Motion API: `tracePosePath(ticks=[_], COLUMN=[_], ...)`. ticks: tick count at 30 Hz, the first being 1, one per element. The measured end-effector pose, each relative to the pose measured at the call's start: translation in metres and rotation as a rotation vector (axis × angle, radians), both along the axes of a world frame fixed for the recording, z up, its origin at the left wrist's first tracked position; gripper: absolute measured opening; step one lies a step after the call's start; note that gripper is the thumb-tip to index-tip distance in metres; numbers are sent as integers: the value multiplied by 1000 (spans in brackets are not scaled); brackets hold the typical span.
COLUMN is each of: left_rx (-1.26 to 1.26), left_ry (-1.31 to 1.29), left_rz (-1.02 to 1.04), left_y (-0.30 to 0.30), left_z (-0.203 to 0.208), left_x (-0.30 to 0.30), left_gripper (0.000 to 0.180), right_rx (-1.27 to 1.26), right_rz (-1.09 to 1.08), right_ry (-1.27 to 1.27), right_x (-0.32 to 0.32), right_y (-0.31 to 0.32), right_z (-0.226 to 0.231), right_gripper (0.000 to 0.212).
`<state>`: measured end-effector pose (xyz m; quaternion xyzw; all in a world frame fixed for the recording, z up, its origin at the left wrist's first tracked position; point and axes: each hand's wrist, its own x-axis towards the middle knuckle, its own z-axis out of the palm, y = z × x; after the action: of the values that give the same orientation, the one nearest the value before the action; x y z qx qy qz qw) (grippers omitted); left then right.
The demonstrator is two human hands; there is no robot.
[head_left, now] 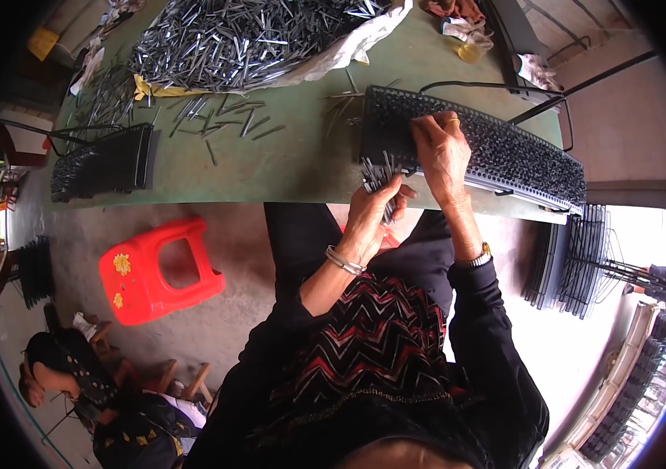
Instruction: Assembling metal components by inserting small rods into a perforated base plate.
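Note:
My left hand is closed round a bunch of thin dark metal strips, whose ends fan out above the fingers. It is just in front of the table's near edge. My right hand is over a long black perforated rack, its fingertips bent down and pinched together against the top. Whatever lies between those fingertips is hidden. Many short dark pieces fill the rack's holes to the right of my hand, while the part at its left end looks flat and bare. A thin black wire handle rises behind the rack.
A big heap of metal strips lies on a white sack on the green table, with loose strips around it. Another filled rack is at the left edge. A red plastic stool and a seated person are at left; racks hang at right.

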<state>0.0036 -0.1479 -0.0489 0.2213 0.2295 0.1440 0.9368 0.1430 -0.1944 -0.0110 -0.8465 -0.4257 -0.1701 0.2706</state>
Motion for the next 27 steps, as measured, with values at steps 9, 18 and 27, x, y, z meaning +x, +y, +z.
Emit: tracePosePath(ticks=[9, 18, 27], left_rx=[18, 30, -2], left_ry=[117, 195, 114], left_rz=[-22, 12, 0], left_y=[2, 4, 3], left_z=[8, 11, 0], left_x=[-2, 2, 0], left_gripper=[22, 22, 15], right_rx=[-164, 244, -88], right_rz=[222, -18, -74], right_ry=[709, 181, 15], right_x=[-22, 2, 0], right_y=[-26, -8, 0], right_z=[25, 22, -3], right_gripper=[12, 5, 9])
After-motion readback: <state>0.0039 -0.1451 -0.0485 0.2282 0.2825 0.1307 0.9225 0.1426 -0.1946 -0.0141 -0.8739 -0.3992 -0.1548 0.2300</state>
